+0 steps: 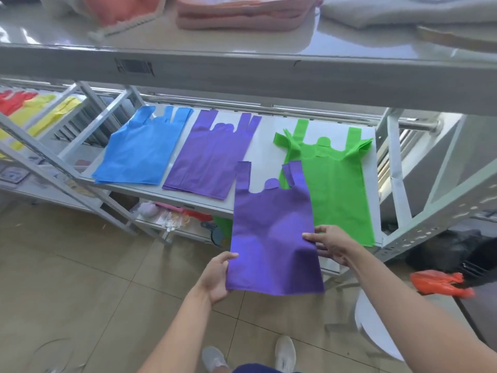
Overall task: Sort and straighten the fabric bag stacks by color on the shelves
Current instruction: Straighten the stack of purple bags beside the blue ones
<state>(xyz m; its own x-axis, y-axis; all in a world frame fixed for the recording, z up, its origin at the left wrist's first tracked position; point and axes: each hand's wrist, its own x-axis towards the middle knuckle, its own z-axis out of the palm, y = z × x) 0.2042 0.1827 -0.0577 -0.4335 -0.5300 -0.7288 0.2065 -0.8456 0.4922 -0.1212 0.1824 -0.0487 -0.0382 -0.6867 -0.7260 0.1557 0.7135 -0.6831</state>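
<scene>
A purple fabric bag (271, 238) hangs flat in the air in front of the shelf, handles pointing away from me. My left hand (215, 278) pinches its lower left edge. My right hand (330, 243) pinches its right edge, thumb on top. On the white shelf (266, 141) lie three stacks: blue bags (139, 152) at the left, purple bags (209, 157) in the middle, green bags (336, 184) at the right. The held bag partly covers the green stack's left side.
A grey upper shelf (242, 74) juts out overhead with pink and beige fabric on it. Red and yellow bags (29, 109) lie on a rack at the far left. An orange plastic bag (438, 284) and a white stool (376, 324) are at the right on the tiled floor.
</scene>
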